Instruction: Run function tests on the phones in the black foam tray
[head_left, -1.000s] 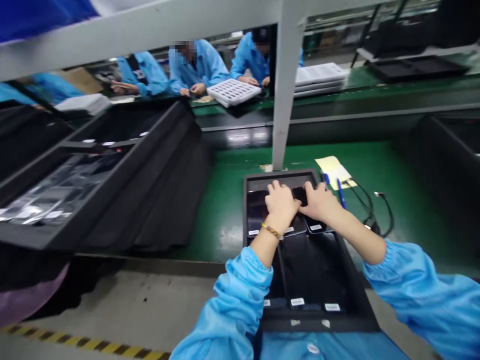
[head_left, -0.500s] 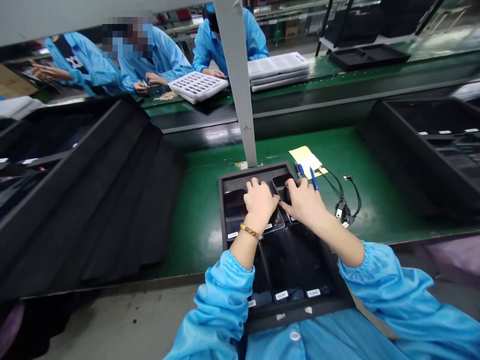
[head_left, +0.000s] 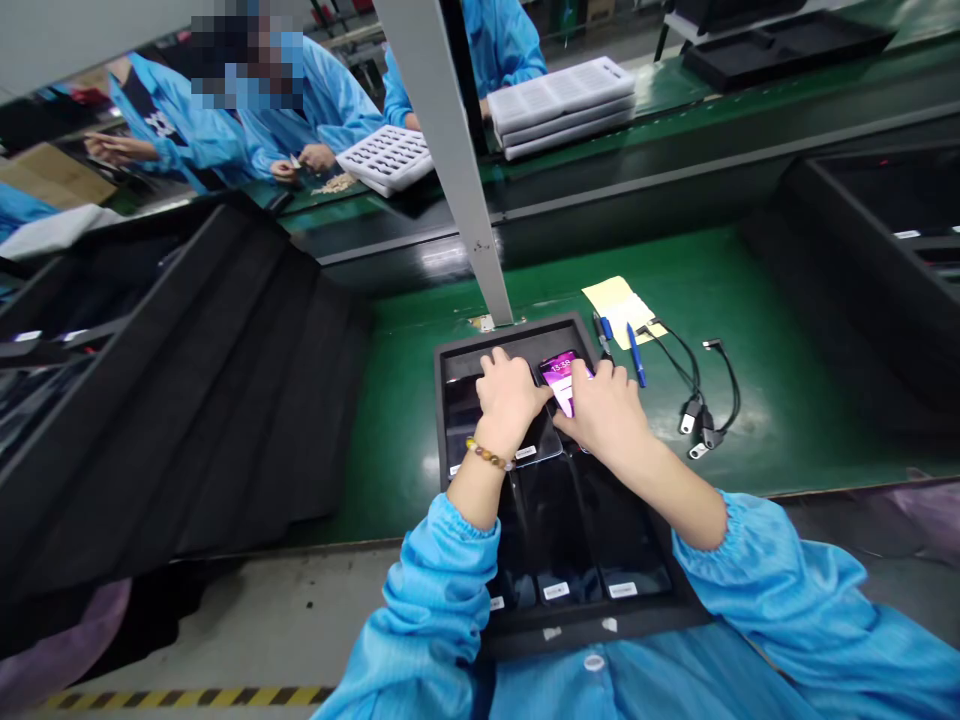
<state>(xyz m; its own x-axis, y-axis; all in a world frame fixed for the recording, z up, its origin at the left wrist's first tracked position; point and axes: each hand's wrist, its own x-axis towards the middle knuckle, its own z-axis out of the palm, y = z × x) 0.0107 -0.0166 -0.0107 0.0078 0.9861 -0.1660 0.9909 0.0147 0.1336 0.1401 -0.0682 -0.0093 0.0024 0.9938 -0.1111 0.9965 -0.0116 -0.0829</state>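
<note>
A black tray (head_left: 448, 372) lies before me, holding several dark-screened phones in two rows, with white labels at their lower ends. My left hand (head_left: 508, 400) is curled over a dark phone (head_left: 541, 446) in the far row, its thumb along the right edge. Beside it, my right hand (head_left: 604, 412) grips the far-right phone (head_left: 559, 375), thumb on the left side and fingers over the right edge. That phone's screen is lit pink and purple with a clock reading; my fingers hide its lower part. Both thumbs nearly meet between the two phones.
Right of the tray lie yellow paper (head_left: 611, 300), a blue pen (head_left: 636, 355), a marker (head_left: 602, 335) and short black cables (head_left: 726, 400). Stacked black trays (head_left: 247, 400) flank me left, more trays (head_left: 847, 300) right. A metal post (head_left: 469, 200) rises behind. Co-workers sit across the bench.
The far-right phone's screen has gone from dark to lit. Both hands stay over the same phones, with only slight shifts. The camera view has tilted a little.
</note>
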